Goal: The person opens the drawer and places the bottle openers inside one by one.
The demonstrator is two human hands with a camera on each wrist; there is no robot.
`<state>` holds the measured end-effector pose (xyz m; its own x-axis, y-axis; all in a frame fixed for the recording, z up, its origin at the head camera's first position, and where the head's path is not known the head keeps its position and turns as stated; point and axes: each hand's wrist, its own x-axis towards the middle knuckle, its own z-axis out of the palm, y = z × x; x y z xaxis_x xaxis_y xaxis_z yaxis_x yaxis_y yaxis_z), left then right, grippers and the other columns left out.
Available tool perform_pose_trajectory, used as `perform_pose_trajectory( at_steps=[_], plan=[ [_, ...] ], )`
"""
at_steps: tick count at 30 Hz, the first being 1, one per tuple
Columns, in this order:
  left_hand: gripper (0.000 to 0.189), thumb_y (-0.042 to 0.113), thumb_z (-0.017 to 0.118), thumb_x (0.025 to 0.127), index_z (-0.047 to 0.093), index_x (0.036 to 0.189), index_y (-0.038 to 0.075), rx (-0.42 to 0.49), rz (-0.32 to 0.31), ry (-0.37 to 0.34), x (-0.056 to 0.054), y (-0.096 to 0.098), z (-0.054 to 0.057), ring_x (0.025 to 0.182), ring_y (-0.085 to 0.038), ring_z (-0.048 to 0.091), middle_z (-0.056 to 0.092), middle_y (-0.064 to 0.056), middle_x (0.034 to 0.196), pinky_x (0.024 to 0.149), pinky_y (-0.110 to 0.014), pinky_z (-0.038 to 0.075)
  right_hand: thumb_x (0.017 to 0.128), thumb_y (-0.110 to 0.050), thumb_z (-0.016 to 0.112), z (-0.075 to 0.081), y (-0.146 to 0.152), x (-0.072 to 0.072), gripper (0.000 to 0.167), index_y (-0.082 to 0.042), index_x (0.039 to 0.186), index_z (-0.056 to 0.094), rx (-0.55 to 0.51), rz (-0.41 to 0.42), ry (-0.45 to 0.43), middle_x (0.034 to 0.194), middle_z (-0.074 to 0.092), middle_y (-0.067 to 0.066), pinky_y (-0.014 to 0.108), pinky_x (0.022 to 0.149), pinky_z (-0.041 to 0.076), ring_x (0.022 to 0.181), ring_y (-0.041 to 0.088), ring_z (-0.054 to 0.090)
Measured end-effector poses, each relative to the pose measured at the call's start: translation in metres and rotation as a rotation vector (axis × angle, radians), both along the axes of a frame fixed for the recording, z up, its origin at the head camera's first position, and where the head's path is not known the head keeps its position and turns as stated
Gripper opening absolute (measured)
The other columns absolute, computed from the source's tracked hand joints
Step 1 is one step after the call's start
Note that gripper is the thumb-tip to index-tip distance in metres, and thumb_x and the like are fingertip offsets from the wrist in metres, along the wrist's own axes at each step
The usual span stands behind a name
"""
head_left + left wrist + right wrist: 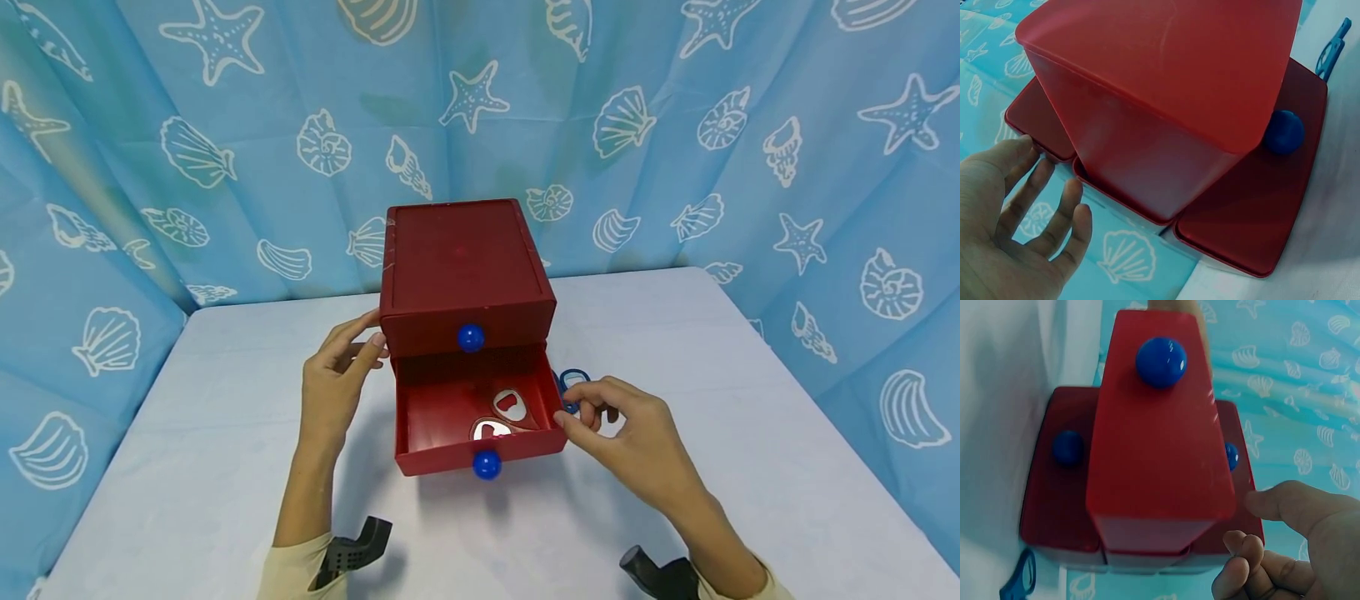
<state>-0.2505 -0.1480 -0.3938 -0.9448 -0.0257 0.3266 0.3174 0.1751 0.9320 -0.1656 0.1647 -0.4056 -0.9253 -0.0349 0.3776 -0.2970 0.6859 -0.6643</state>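
Observation:
A dark red cabinet (459, 258) with blue knobs stands on the table, its middle drawer (442, 408) pulled far out. Inside lie two flat dark red pieces (512, 405) with white ovals and red centres; their kind is unclear. My left hand (333, 383) is at the cabinet's left side, fingertips close against it; the left wrist view shows its fingers spread and loosely bent. At the drawer's right front corner is my right hand (637, 433), thumb close to the rim and fingers bent, holding nothing visible. Blue scissors (574, 379), mostly handles showing, lie beyond its fingertips.
The cabinet's top drawer knob (471, 337) sits just above the extended drawer. A white-covered table (247, 400) is underneath. A blue curtain (300, 225) with shells and starfish hangs behind and at both sides.

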Motion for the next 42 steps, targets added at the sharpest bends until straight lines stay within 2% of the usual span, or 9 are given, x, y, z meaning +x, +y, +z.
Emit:
perform_pose_trajectory(
  at_steps=[5, 12, 18, 25, 33, 40, 42],
  plan=[
    [0.037, 0.017, 0.064, 0.099, 0.064, 0.135, 0.01, 0.008, -0.004, 0.014, 0.0, 0.0, 0.002, 0.098, -0.037, 0.064, 0.062, -0.002, 0.127, 0.084, -0.025, 0.056, 0.083, -0.012, 0.083, -0.005, 0.012, -0.003, 0.019, -0.012, 0.101, 0.075, 0.05, -0.065, 0.038, 0.076, 0.055, -0.009, 0.025, 0.066, 0.051, 0.076, 0.01, 0.054],
    [0.036, 0.017, 0.063, 0.1, 0.064, 0.135, 0.01, 0.009, -0.004, 0.004, 0.002, 0.001, 0.002, 0.097, -0.034, 0.065, 0.062, -0.001, 0.127, 0.084, -0.026, 0.056, 0.086, -0.017, 0.081, -0.025, 0.028, -0.011, 0.021, -0.006, 0.102, 0.073, 0.122, -0.136, -0.086, 0.075, 0.054, -0.004, 0.024, 0.056, 0.047, 0.075, 0.016, 0.053],
    [0.036, 0.018, 0.063, 0.1, 0.064, 0.135, 0.01, 0.015, 0.004, -0.012, 0.002, 0.001, 0.0, 0.097, -0.034, 0.064, 0.062, -0.001, 0.127, 0.084, -0.025, 0.056, 0.086, -0.017, 0.08, -0.046, 0.034, -0.022, 0.021, -0.003, 0.1, 0.073, 0.158, -0.152, -0.109, 0.074, 0.054, -0.002, 0.023, 0.051, 0.044, 0.07, 0.017, 0.052],
    [0.037, 0.016, 0.063, 0.099, 0.064, 0.135, 0.009, 0.023, -0.011, -0.004, 0.001, 0.0, 0.0, 0.099, -0.04, 0.063, 0.062, -0.002, 0.127, 0.085, -0.028, 0.056, 0.086, -0.017, 0.078, -0.066, 0.04, -0.032, 0.022, 0.0, 0.098, 0.072, 0.198, -0.167, -0.159, 0.072, 0.053, -0.001, 0.025, 0.049, 0.043, 0.065, 0.016, 0.049],
    [0.037, 0.018, 0.064, 0.099, 0.064, 0.136, 0.01, 0.015, -0.004, -0.004, 0.0, 0.0, 0.001, 0.098, -0.037, 0.064, 0.062, -0.002, 0.127, 0.085, -0.027, 0.056, 0.084, -0.019, 0.08, -0.079, 0.045, -0.038, 0.024, 0.001, 0.096, 0.071, 0.24, -0.188, -0.187, 0.068, 0.051, 0.0, 0.027, 0.048, 0.04, 0.06, 0.016, 0.047],
    [0.037, 0.018, 0.064, 0.099, 0.063, 0.136, 0.01, 0.021, -0.006, -0.006, -0.001, 0.0, 0.0, 0.098, -0.035, 0.064, 0.062, -0.001, 0.127, 0.086, -0.028, 0.056, 0.083, -0.023, 0.08, -0.087, 0.044, -0.042, 0.029, 0.0, 0.098, 0.07, 0.253, -0.203, -0.304, 0.068, 0.051, 0.001, 0.029, 0.049, 0.039, 0.06, 0.016, 0.048],
    [0.037, 0.017, 0.064, 0.099, 0.064, 0.136, 0.01, 0.025, -0.008, -0.01, -0.001, 0.0, -0.001, 0.097, -0.036, 0.064, 0.062, -0.002, 0.127, 0.085, -0.027, 0.056, 0.083, -0.023, 0.08, -0.09, 0.044, -0.043, 0.029, 0.0, 0.098, 0.07, 0.263, -0.209, -0.313, 0.067, 0.051, 0.002, 0.028, 0.049, 0.039, 0.06, 0.017, 0.048]
  ],
)
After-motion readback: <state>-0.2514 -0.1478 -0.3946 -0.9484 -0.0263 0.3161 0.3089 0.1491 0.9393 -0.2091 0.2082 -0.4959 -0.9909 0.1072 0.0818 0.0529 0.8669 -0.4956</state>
